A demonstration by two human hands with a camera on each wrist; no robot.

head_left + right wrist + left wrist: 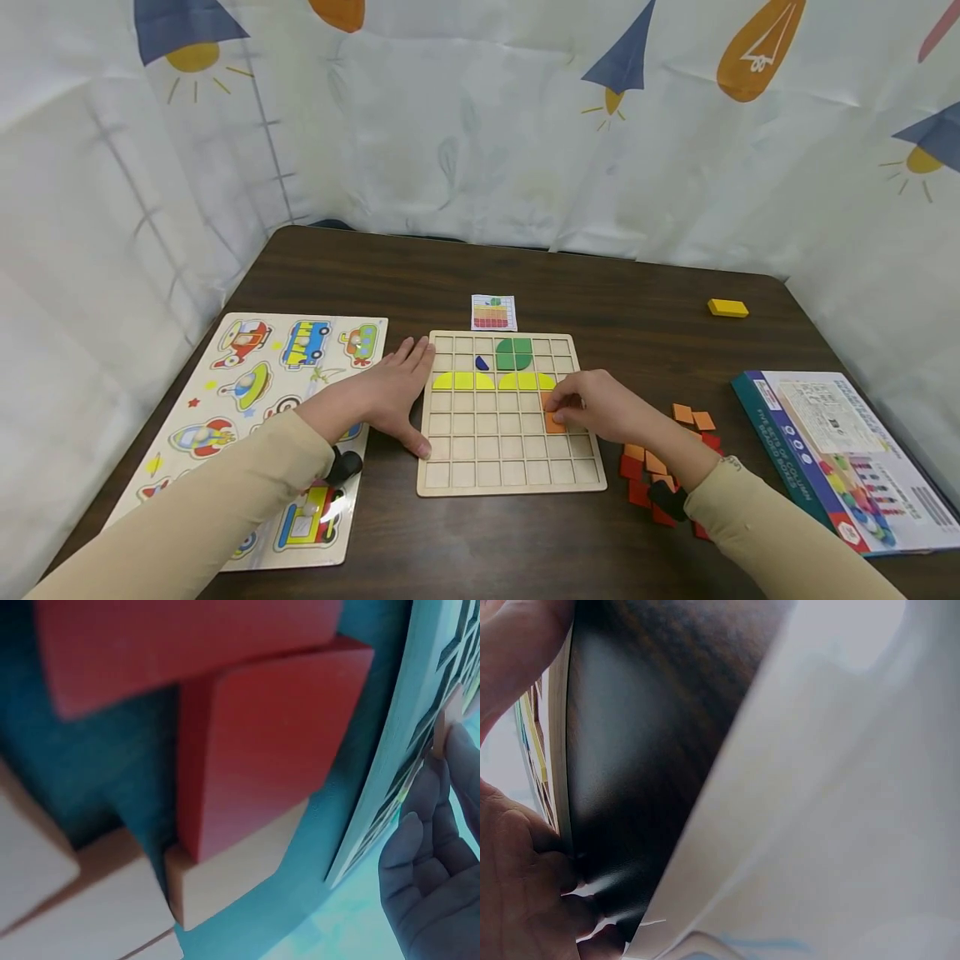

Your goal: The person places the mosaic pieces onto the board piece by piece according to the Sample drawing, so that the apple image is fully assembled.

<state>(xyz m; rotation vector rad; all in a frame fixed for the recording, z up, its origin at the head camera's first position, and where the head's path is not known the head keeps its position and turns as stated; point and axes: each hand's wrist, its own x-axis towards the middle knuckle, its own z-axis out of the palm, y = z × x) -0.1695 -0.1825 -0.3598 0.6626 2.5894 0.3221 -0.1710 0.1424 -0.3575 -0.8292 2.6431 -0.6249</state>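
Orange square tile (554, 422) lies in a cell of the wooden grid board (510, 475), toward the board's right side and just below the yellow row, with the right hand (592, 407) curled over it and its fingertips pinching the tile's edges. In the right wrist view the fingers (427, 847) lie against the board's rim, and red and orange tiles fill the near foreground.

Above the tile a row of yellow pieces (495, 381) forms two domes across the board; a green round shape (513, 353) and a small dark blue piece (482, 363) sit in the rows nearer the far edge. The left hand (390, 396) rests flat and relaxed against the board's left edge, fingers straight, thumb along the rim, gripping nothing.

A loose heap of orange and red tiles (660, 467) lies on the tabletop just right of the board, under the right wrist. A small pattern card (493, 312) lies just beyond the board's far edge. A vehicle peg puzzle (247, 392) lies along the tabletop's left edge, a printed box (840, 450) at the right edge, and a yellow block (727, 307) alone toward the far right corner.
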